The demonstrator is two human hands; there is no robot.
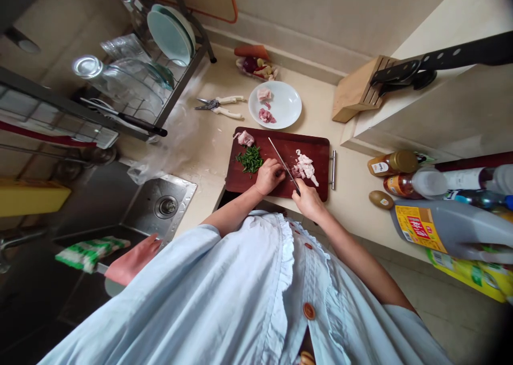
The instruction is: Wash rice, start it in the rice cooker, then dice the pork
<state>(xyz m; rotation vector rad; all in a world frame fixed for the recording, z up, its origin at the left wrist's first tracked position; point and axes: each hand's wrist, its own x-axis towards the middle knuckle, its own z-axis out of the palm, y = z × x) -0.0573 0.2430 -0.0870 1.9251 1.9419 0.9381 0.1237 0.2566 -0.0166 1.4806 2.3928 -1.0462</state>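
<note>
My right hand [309,199] is closed around the handle of a kitchen knife [279,157], whose blade slants up and left over a dark red cutting board [276,140]. My left hand [269,177] rests on the board left of the blade, fingers curled over a piece of pinkish meat that they mostly hide. Right of the knife lies a heap of pale cut meat [305,167]. Chopped green pieces [250,159] sit on the board's left side, with a chunk of raw meat [244,138] above them.
Behind the board stand a white plate [286,106] with meat and kitchen shears [220,107]. A knife block [355,90] is at back right, with bottles and a large jug [452,226] along the right. The sink [138,204] and dish rack [182,87] are left.
</note>
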